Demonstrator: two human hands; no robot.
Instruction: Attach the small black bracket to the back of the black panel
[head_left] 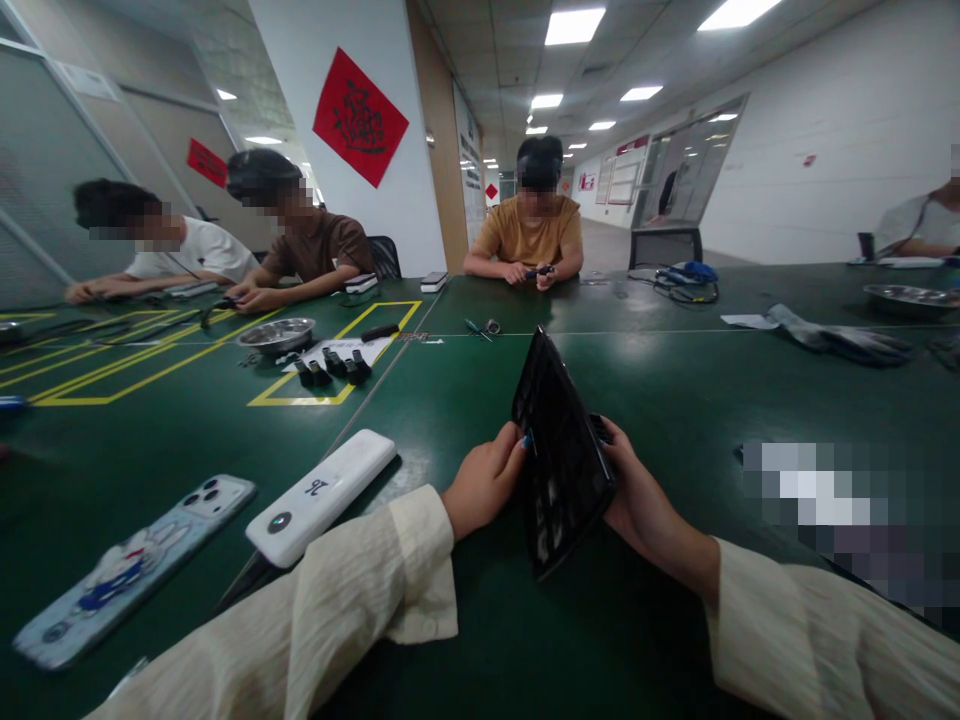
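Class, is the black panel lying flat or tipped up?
The black panel is tipped up: its face rises steeply between left hand and right hand. Whether it touches the table, I cannot tell.

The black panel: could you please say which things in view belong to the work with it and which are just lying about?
In use:
- black panel
- right hand, holding it
- left hand, at its edge

Apparently lying about:
- phone
- power bank
- bowl
- black parts, use unclear

left fingers, right fingers | hold black panel | tilted, perhaps tray
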